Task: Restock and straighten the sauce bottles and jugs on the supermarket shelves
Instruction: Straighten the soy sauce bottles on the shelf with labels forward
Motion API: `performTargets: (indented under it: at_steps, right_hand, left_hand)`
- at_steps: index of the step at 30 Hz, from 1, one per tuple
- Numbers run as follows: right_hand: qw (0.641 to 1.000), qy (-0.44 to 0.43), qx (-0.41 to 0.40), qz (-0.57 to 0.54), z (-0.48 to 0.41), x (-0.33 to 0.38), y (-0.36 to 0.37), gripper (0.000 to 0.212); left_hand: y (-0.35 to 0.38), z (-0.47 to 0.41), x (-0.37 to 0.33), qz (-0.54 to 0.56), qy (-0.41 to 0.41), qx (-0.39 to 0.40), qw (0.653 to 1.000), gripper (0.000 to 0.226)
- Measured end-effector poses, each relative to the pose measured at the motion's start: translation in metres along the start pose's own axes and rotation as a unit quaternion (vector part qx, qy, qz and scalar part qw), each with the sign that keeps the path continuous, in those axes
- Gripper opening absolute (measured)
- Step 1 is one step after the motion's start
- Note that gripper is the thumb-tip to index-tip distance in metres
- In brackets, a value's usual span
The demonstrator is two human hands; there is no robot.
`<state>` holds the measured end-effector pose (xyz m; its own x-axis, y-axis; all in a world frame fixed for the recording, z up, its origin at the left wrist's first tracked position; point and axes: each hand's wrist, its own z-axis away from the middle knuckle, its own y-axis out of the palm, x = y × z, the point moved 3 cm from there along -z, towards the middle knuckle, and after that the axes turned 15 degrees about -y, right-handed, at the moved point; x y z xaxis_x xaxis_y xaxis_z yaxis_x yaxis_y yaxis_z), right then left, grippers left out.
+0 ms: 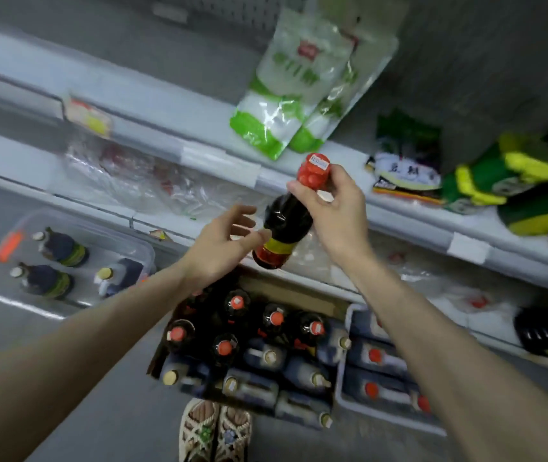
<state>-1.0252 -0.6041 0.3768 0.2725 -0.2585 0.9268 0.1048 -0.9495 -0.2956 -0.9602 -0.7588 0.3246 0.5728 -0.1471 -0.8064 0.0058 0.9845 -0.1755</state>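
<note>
Two hands of mine are up in front of the shelves. My right hand (331,203) holds the dark sauce bottle (286,225) at its neck, just under the red cap (314,171), with the fingers curled round it. The bottle hangs tilted in the air, before the front edge of the middle shelf (399,225), with its bottom pointing down and to the left. My left hand (224,243) holds nothing; its fingers are spread and a little bent. Its thumb tip is at the yellow band of the label, but I cannot tell if it touches.

Below on the floor is a cardboard box (299,291). In its far half stand red-capped bottles (225,348), in its near half jugs (306,375) with pale caps. Just beside its right edge is a white tray (341,378) with more jugs. To the left, well apart, a clear bin (15,301) holds three bottles (62,248). Green and white bags (279,95) lean on the upper shelf
</note>
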Motion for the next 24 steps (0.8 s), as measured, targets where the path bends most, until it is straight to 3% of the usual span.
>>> performTargets:
  at_steps: [7,14,19,24]
  right_hand:
    - [0.987,-0.155,0.003,0.048,-0.068,0.241,-0.060,0.018]
    - [0.947,-0.319,-0.002,0.042,-0.108,0.462,-0.114,0.014]
    - [0.920,-0.388,0.033,0.046,-0.118,0.563,-0.130,0.017]
    - [0.928,-0.356,0.089,0.058,-0.134,0.593,-0.125,0.033]
  left_hand:
    - [-0.041,0.110,-0.193,-0.036,0.143,-0.020,0.989,0.063]
    - [-0.091,0.218,-0.361,-0.047,0.283,-0.080,0.954,0.072]
    - [-0.115,0.285,-0.439,-0.032,0.363,-0.138,0.921,0.072]
    - [-0.135,0.324,-0.491,-0.023,0.410,-0.142,0.901,0.065]
